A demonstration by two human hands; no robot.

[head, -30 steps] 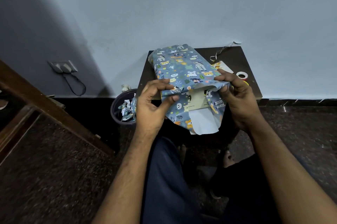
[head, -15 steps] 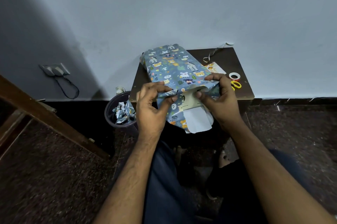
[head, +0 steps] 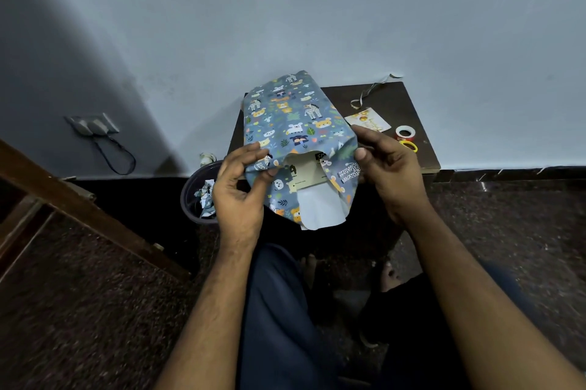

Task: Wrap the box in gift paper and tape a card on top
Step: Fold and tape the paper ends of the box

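Observation:
The box (head: 306, 172) lies on a small dark table (head: 409, 104), wrapped in blue animal-print gift paper (head: 295, 123). Its near end is uncovered, showing beige cardboard. A white-backed paper flap (head: 320, 208) hangs down over the table's front edge. My left hand (head: 237, 193) pinches the paper at the near left corner. At the near right corner, my right hand (head: 390, 167) holds the paper fold between index finger and thumb. The card (head: 367, 121) lies on the table to the right of the box.
A tape roll (head: 405, 132) and yellow-handled scissors (head: 409, 145) sit right of the card, with a ribbon (head: 367, 93) behind it. A bin (head: 193, 196) with paper scraps stands on the floor at the left. A wooden frame (head: 79, 199) slants at far left.
My right hand has left the middle of the box's near end and moved to its right corner. The beige end shows more. My left hand keeps its pinch.

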